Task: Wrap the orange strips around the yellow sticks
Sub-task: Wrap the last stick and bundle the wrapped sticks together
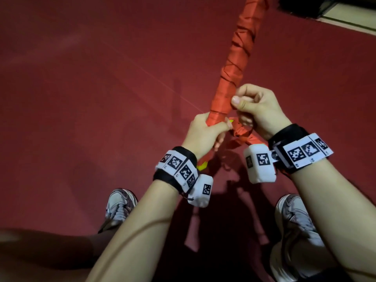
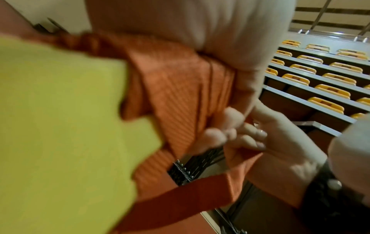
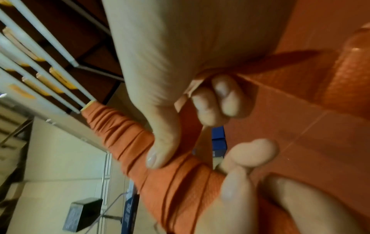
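A long yellow stick (image 1: pixel 238 58), almost wholly covered by wound orange strip, slants from the top right down to my hands. Bare yellow shows only near my left wrist (image 1: pixel 202 166) and fills the left of the left wrist view (image 2: pixel 60 126). My left hand (image 1: pixel 203 131) grips the stick's lower part. My right hand (image 1: pixel 256 106) presses its thumb (image 3: pixel 158 152) on the wound turns. Its curled fingers (image 3: pixel 216 98) hold the loose end of the orange strip (image 1: pixel 242 133), which bunches between my hands (image 2: pixel 180 95).
Dark red floor (image 1: pixel 101 78) lies all around. My two shoes (image 1: pixel 120 204) (image 1: pixel 293 216) stand below my arms. A dark object (image 1: pixel 301 5) and a pale floor strip (image 1: pixel 356 19) are at the top right. Rows of yellow seats (image 2: pixel 320 76) rise behind.
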